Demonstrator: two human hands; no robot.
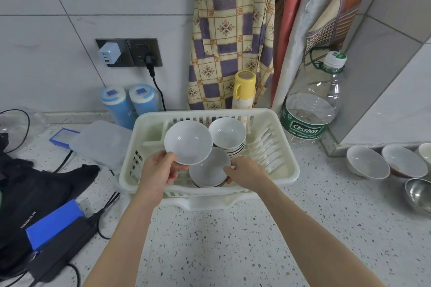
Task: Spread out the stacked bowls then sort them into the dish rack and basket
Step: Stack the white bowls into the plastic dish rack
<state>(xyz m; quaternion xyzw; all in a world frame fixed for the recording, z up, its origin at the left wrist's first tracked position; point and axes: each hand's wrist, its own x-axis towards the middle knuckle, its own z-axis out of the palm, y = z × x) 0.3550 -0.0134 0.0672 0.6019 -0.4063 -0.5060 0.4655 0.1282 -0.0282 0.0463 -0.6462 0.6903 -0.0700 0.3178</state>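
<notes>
A cream plastic dish rack stands on the speckled counter in the middle of the view. Inside it, at the back, sits a stack of several white bowls. Nearer the front lies a short stack of shallow white dishes. My left hand grips the near rim of one shallow white dish, lifted and tilted above the rack. My right hand holds the right edge of the front stack of dishes.
Two bowls and a steel bowl sit on the counter at the right. A large water bottle and a yellow flask stand behind the rack. Left: clear lidded box, black bag, cables, blue power pack.
</notes>
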